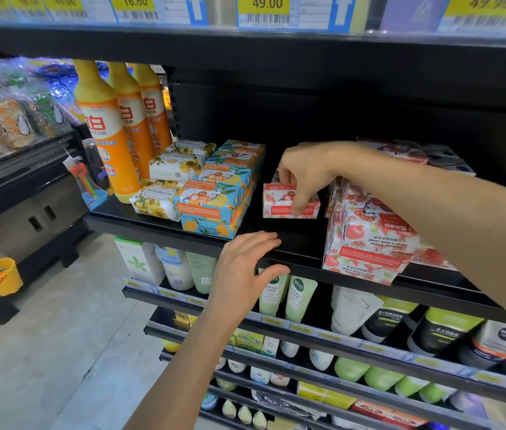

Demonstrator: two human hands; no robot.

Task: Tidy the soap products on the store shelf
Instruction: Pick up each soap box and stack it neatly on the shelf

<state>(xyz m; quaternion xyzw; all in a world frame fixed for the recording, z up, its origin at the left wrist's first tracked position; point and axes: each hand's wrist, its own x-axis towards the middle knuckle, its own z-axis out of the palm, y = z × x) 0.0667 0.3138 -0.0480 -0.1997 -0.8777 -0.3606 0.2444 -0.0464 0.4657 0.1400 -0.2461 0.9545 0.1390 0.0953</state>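
**Right hand on one red-and-white soap box, centre gap of the shelf**

Your right hand (304,178) comes in from the right of the frame and pinches a single red-and-white soap box (288,202) from above. The fingers curl over its top and the thumb is on the front face. The box sits in the dark gap at frame centre. Can't tell if it rests on the shelf (164,223) or is just lifted.

Your left hand (245,262), lower centre, holds nothing. Its fingers lie fairly straight on the shelf's front edge, with the thumb below the lip.

Handling, as a judgement: it is a small cardboard carton, likely light and stiff with a solid bar inside. It is not fragile, but the corners will dent if squeezed. The printed card could be a bit slick, so take it across the two long faces rather than by a corner.

Around it:
- Right of the box, close by, is a leaning stack of pomegranate soap boxes (369,240). The stack is tilted and overhangs the shelf edge, so your forearm could knock it.
- Left of the gap are blue-and-yellow goat soap boxes (214,197), stacked in rows.
- Further left are sunflower-wrapped soap bars (158,203), then orange detergent bottles (112,135) at upper left.
- Green tubes (299,301) hang on the shelf below.
- Price tags (264,9) run along the top edge.
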